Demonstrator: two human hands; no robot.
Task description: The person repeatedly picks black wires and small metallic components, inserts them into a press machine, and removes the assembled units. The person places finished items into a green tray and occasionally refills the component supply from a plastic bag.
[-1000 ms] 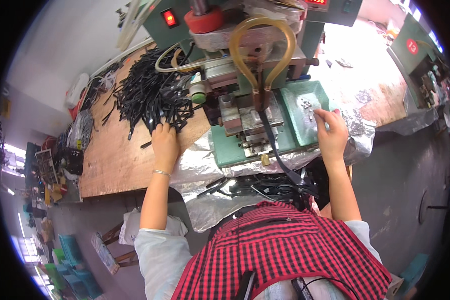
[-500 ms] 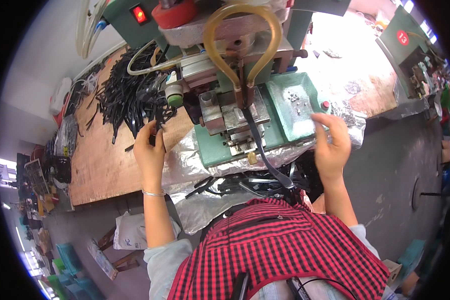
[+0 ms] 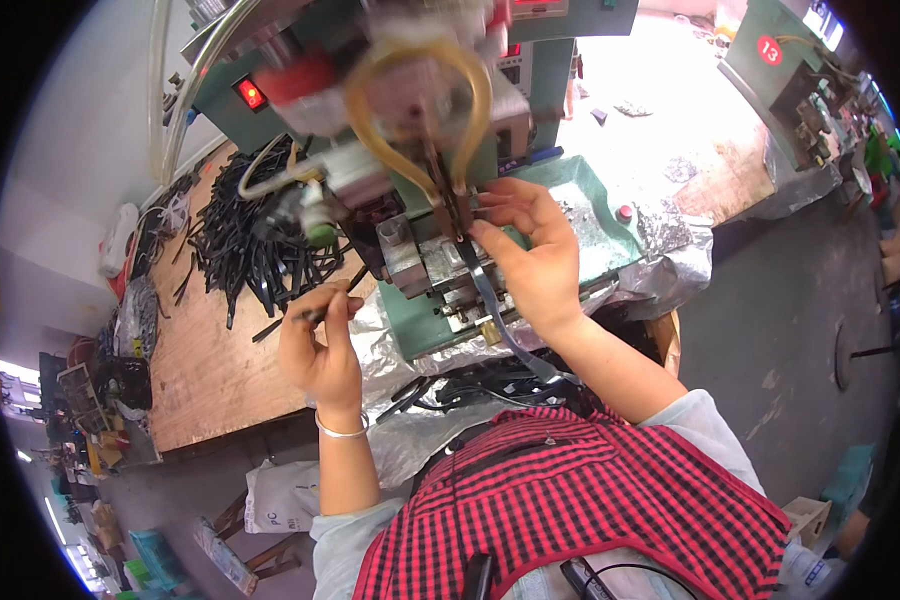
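A long black strap (image 3: 487,292) hangs from the jaws of a green press machine (image 3: 448,205) and curves down toward my apron. At its upper end my right hand (image 3: 542,262) is closed, thumb and fingers pinching around the strap just below the two copper-coloured electrodes. My left hand (image 3: 322,345) is off to the left of the machine, fingers closed on a thin dark strip (image 3: 312,315); much of it is hidden by the fingers. Below the press head, a metal fixture (image 3: 432,262) stands on the green base.
A heap of black straps (image 3: 255,235) covers the table's back left. Right of the fixture lies a green tray (image 3: 600,235) with small bits in it. More black straps (image 3: 450,390) rest on foil along the front edge. Yellowish tubing (image 3: 370,110) loops above the press.
My right hand has moved left from beside the tray to the strap at the electrodes. My left hand has shifted slightly nearer and right, still holding the dark strip. The head view has turned slightly.
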